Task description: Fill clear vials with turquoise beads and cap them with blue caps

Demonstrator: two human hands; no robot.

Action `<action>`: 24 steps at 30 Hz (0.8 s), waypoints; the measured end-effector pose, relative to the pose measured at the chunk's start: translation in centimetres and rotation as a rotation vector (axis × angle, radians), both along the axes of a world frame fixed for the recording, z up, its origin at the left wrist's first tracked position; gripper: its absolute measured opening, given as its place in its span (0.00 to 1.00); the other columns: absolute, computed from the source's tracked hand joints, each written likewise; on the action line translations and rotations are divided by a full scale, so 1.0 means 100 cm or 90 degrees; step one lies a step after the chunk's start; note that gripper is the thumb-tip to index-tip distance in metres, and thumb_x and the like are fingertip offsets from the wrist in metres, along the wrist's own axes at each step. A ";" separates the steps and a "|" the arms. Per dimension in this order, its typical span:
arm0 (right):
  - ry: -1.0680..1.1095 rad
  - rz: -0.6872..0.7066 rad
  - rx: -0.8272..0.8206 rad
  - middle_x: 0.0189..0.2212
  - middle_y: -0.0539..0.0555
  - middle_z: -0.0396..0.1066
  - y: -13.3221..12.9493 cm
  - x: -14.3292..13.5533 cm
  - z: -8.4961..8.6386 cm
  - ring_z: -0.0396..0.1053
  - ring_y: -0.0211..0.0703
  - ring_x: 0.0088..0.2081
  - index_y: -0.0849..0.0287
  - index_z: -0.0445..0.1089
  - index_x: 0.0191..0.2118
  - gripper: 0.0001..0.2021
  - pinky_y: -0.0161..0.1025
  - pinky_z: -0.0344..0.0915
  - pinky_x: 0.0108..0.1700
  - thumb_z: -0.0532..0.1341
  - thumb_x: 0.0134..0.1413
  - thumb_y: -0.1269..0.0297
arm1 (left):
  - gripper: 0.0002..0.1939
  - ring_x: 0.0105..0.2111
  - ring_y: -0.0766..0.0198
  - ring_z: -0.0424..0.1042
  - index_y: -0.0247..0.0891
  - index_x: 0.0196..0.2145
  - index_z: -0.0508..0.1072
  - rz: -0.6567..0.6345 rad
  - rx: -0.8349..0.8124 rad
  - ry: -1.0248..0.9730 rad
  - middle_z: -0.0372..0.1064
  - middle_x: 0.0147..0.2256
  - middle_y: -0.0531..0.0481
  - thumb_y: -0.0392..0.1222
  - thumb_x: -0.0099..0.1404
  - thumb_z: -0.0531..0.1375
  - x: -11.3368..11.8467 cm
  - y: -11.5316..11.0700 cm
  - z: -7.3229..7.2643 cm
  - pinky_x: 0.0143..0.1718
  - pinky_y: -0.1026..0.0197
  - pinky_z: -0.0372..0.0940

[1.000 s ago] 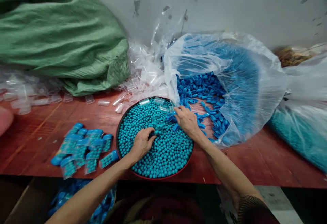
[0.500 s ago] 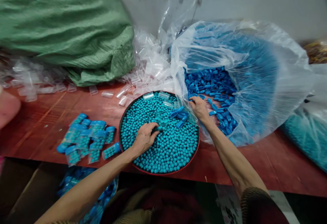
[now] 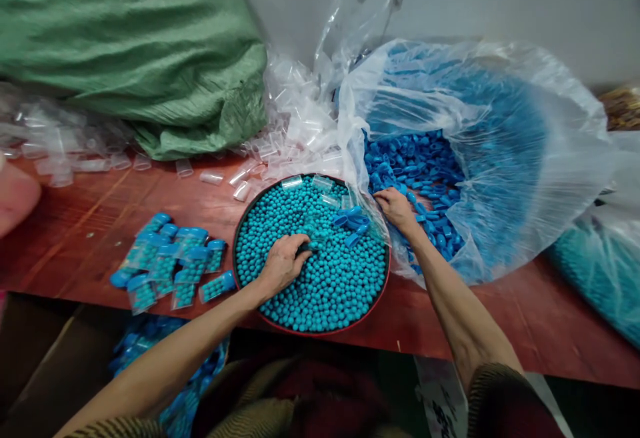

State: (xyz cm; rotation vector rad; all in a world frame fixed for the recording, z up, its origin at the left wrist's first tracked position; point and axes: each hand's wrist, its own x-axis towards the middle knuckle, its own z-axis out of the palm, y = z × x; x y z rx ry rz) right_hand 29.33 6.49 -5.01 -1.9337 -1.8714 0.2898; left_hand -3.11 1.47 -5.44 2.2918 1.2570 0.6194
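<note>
A round tray (image 3: 385,275) with a dark rim holds turquoise beads (image 3: 320,298). Over its middle, my left hand (image 3: 285,265) is closed round a clear plastic tube (image 3: 309,245), mostly covered by the fingers and down among the beads. Several blue caps (image 3: 356,221) and clear tubes (image 3: 293,183) lie on top of the beads. My right hand (image 3: 397,208) is at the mouth of a clear plastic bag (image 3: 353,138), beside a heap of blue caps (image 3: 415,161). Its thumb and fingers are pinched together; what they hold is hidden.
Filled, capped tubes (image 3: 165,268) lie in a cluster left of the tray on the red table (image 3: 60,245). Loose clear tubes (image 3: 300,131) pile up behind it, next to a green sack (image 3: 200,78). A bag of turquoise beads (image 3: 600,271) is at far right.
My right hand has shifted slightly right and down at the bag's mouth. My left hand stays over the beads, a little higher in view. The camera has tilted slightly.
</note>
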 end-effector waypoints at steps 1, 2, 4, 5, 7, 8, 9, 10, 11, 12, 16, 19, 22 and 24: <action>0.038 -0.008 0.013 0.41 0.58 0.72 -0.003 -0.001 0.001 0.67 0.46 0.43 0.60 0.73 0.42 0.16 0.41 0.61 0.46 0.52 0.56 0.61 | 0.08 0.35 0.60 0.69 0.41 0.40 0.70 0.001 -0.001 0.003 0.71 0.34 0.50 0.38 0.61 0.58 0.000 0.000 0.000 0.40 0.58 0.64; 0.078 -0.010 0.018 0.43 0.57 0.73 -0.007 -0.004 0.002 0.67 0.46 0.43 0.59 0.72 0.45 0.16 0.42 0.61 0.47 0.54 0.55 0.58 | 0.08 0.35 0.60 0.69 0.41 0.40 0.70 0.002 -0.003 0.004 0.71 0.34 0.50 0.38 0.61 0.59 0.000 0.000 0.000 0.40 0.58 0.64; 0.144 -0.012 0.005 0.41 0.56 0.74 -0.016 -0.009 0.001 0.69 0.46 0.40 0.59 0.72 0.44 0.18 0.42 0.63 0.44 0.58 0.52 0.55 | 0.08 0.35 0.59 0.69 0.41 0.40 0.70 0.002 -0.005 0.000 0.71 0.34 0.50 0.38 0.61 0.59 0.001 0.000 0.000 0.40 0.58 0.64; 0.160 -0.019 -0.008 0.38 0.55 0.75 -0.020 -0.012 0.000 0.69 0.46 0.37 0.59 0.73 0.42 0.18 0.41 0.63 0.42 0.59 0.50 0.54 | 0.08 0.35 0.59 0.69 0.41 0.40 0.70 0.001 -0.007 -0.004 0.71 0.34 0.50 0.38 0.61 0.59 0.001 0.000 0.000 0.40 0.58 0.64; 0.179 -0.051 -0.014 0.30 0.53 0.75 -0.027 -0.016 -0.003 0.69 0.44 0.32 0.60 0.74 0.35 0.17 0.39 0.63 0.36 0.57 0.51 0.52 | 0.08 0.35 0.59 0.69 0.41 0.40 0.70 -0.002 -0.009 -0.012 0.71 0.34 0.50 0.37 0.61 0.59 0.001 0.001 0.000 0.40 0.58 0.64; 0.184 -0.069 -0.007 0.27 0.52 0.74 -0.029 -0.017 -0.004 0.68 0.43 0.30 0.61 0.74 0.31 0.18 0.38 0.62 0.34 0.55 0.52 0.51 | 0.08 0.35 0.59 0.69 0.41 0.40 0.70 -0.002 -0.009 -0.016 0.71 0.34 0.50 0.37 0.61 0.59 0.001 0.001 -0.001 0.40 0.58 0.64; 0.184 -0.083 0.003 0.25 0.51 0.72 -0.029 -0.017 -0.005 0.67 0.42 0.28 0.60 0.73 0.29 0.19 0.37 0.61 0.32 0.53 0.53 0.51 | 0.08 0.35 0.59 0.69 0.41 0.40 0.70 -0.003 -0.009 -0.020 0.71 0.34 0.51 0.37 0.61 0.59 0.001 0.001 0.000 0.40 0.58 0.64; 0.179 -0.090 0.012 0.23 0.51 0.71 -0.029 -0.017 -0.006 0.66 0.41 0.27 0.60 0.71 0.27 0.19 0.36 0.60 0.31 0.52 0.54 0.50 | 0.08 0.35 0.59 0.69 0.41 0.39 0.70 -0.003 -0.010 -0.024 0.71 0.34 0.51 0.37 0.60 0.60 0.001 0.001 0.000 0.40 0.58 0.64; 0.171 -0.094 0.018 0.22 0.50 0.70 -0.028 -0.016 -0.007 0.65 0.41 0.27 0.59 0.70 0.26 0.19 0.36 0.60 0.31 0.52 0.54 0.50 | 0.08 0.35 0.59 0.69 0.41 0.39 0.71 -0.004 -0.011 -0.026 0.71 0.34 0.51 0.37 0.60 0.60 0.001 0.001 0.000 0.40 0.58 0.64; 0.164 -0.098 0.023 0.21 0.50 0.69 -0.027 -0.015 -0.007 0.64 0.40 0.26 0.59 0.69 0.25 0.18 0.36 0.59 0.31 0.52 0.54 0.50 | 0.08 0.35 0.60 0.69 0.41 0.39 0.71 -0.004 -0.012 -0.027 0.71 0.34 0.51 0.37 0.60 0.60 0.000 0.001 0.000 0.40 0.58 0.64; 0.126 -0.131 0.036 0.21 0.51 0.67 -0.019 -0.007 -0.010 0.62 0.40 0.26 0.57 0.65 0.24 0.16 0.36 0.58 0.31 0.52 0.55 0.54 | 0.08 0.35 0.60 0.69 0.41 0.40 0.71 -0.001 -0.018 -0.024 0.70 0.33 0.51 0.38 0.61 0.59 0.000 0.001 -0.001 0.40 0.58 0.64; 0.068 -0.204 0.053 0.25 0.55 0.69 -0.014 -0.004 -0.015 0.63 0.43 0.28 0.58 0.66 0.27 0.14 0.38 0.56 0.32 0.51 0.56 0.56 | 0.08 0.35 0.59 0.69 0.41 0.40 0.71 0.003 -0.017 -0.025 0.70 0.33 0.50 0.38 0.61 0.59 -0.001 0.001 -0.001 0.40 0.58 0.64; -0.119 -0.248 0.023 0.32 0.59 0.71 -0.011 -0.008 -0.017 0.64 0.44 0.30 0.61 0.68 0.34 0.14 0.38 0.52 0.31 0.49 0.60 0.62 | 0.09 0.35 0.60 0.69 0.41 0.40 0.71 0.006 -0.017 -0.018 0.70 0.33 0.50 0.38 0.61 0.59 0.000 0.000 0.000 0.40 0.58 0.64; -0.255 -0.171 -0.032 0.35 0.60 0.70 -0.009 -0.013 -0.013 0.64 0.43 0.31 0.62 0.69 0.39 0.14 0.37 0.50 0.29 0.47 0.62 0.64 | 0.09 0.36 0.59 0.69 0.40 0.41 0.71 0.005 -0.020 -0.005 0.71 0.34 0.50 0.38 0.61 0.59 0.000 0.000 0.001 0.41 0.58 0.64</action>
